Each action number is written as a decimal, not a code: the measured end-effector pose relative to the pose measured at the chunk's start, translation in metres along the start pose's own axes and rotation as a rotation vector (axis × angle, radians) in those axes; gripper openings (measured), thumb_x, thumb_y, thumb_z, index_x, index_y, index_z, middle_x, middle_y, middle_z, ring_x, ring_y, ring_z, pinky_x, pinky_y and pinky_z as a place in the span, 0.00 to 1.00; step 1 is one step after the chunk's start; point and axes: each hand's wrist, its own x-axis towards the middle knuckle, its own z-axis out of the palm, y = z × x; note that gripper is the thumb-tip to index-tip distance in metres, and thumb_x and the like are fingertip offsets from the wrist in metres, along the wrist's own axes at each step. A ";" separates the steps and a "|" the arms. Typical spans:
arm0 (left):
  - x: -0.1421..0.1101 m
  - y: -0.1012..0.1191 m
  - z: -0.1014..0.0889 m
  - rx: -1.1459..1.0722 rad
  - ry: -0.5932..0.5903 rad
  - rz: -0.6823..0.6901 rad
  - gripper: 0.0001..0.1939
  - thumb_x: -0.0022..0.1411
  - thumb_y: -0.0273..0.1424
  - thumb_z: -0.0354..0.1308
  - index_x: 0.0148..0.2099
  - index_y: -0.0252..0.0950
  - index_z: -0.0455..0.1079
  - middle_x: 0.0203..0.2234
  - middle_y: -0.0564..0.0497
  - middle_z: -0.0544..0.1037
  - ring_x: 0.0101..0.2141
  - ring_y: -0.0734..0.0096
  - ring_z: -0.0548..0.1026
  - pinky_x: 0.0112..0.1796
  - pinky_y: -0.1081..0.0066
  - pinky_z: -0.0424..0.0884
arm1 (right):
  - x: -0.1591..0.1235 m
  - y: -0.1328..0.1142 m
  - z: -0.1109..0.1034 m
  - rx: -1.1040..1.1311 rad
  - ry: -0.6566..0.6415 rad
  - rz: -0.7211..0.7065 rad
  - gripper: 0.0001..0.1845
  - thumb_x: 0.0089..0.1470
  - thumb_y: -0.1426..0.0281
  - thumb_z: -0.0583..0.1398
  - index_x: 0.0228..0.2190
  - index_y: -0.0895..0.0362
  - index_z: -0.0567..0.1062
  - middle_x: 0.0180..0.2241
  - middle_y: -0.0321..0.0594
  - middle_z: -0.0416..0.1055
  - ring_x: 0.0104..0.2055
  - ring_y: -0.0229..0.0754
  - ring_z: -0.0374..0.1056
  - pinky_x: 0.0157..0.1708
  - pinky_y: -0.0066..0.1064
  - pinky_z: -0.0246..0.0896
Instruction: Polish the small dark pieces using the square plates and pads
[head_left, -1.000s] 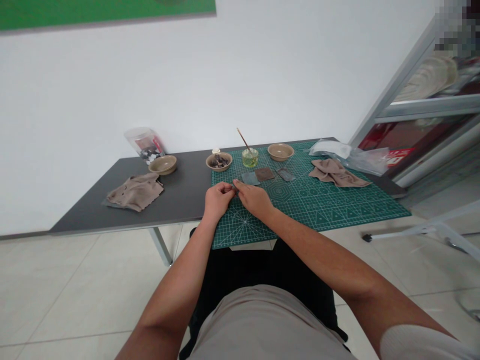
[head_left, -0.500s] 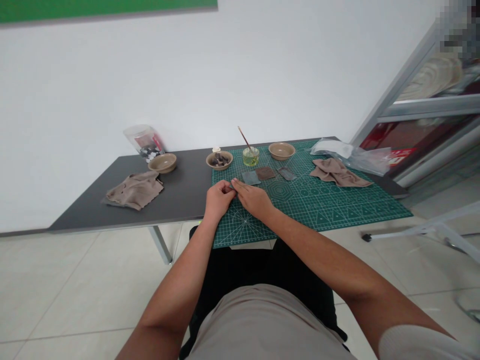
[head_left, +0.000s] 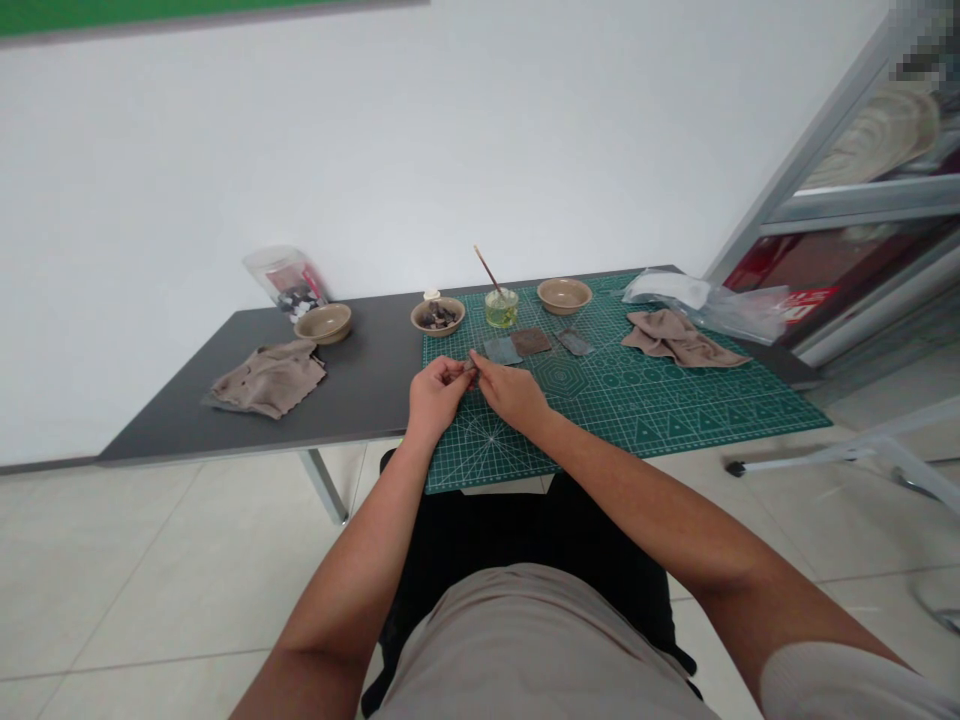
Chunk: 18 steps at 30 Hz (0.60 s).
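Note:
My left hand (head_left: 437, 398) is closed, its thumb and fingers pinching a small brownish piece (head_left: 469, 368) whose kind is too small to make out. My right hand (head_left: 514, 396) meets it from the other side, fingers pressed together at the same piece. Both hands are over the left part of a green cutting mat (head_left: 622, 400). Just beyond them lie a grey-blue square sheet (head_left: 502, 350), a brown square sheet (head_left: 532, 341) and a crumpled grey sheet (head_left: 574, 342), which look like sandpaper. Behind the hands, a tan bowl (head_left: 417, 324) holds several dark brown chunks.
A glass (head_left: 502, 312) of yellow-green liquid holds a thin brush (head_left: 486, 266). Two more tan bowls (head_left: 564, 296) (head_left: 322, 325) stand at the back. Brown cloths (head_left: 679, 340) (head_left: 270, 380) lie at both sides. A clear plastic jar (head_left: 283, 280) and a plastic bag (head_left: 705, 300) sit near the wall.
My right fingers have shifted and drawn in slightly, so the brownish piece between the hands shows more. The left hand stays nearly in place. The view has tilted a little.

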 end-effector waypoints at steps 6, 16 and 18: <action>-0.001 0.004 -0.001 0.074 0.010 0.023 0.05 0.54 0.30 0.62 0.28 0.37 0.69 0.20 0.57 0.75 0.24 0.76 0.70 0.29 0.74 0.65 | -0.001 -0.001 0.001 -0.029 0.008 -0.065 0.27 0.65 0.75 0.48 0.64 0.64 0.62 0.59 0.52 0.70 0.53 0.45 0.73 0.51 0.33 0.67; -0.002 -0.001 -0.001 -0.107 0.016 0.000 0.08 0.53 0.35 0.65 0.31 0.36 0.72 0.23 0.54 0.78 0.26 0.72 0.75 0.31 0.72 0.69 | -0.001 0.000 -0.002 -0.004 -0.010 -0.016 0.29 0.66 0.74 0.49 0.66 0.63 0.59 0.49 0.51 0.78 0.47 0.46 0.76 0.46 0.34 0.69; -0.002 0.001 -0.001 -0.055 -0.002 -0.015 0.07 0.54 0.34 0.64 0.31 0.36 0.71 0.22 0.55 0.77 0.25 0.73 0.73 0.30 0.72 0.67 | -0.001 0.000 -0.001 -0.021 -0.003 -0.029 0.29 0.65 0.74 0.49 0.66 0.63 0.60 0.49 0.51 0.78 0.48 0.46 0.76 0.47 0.34 0.70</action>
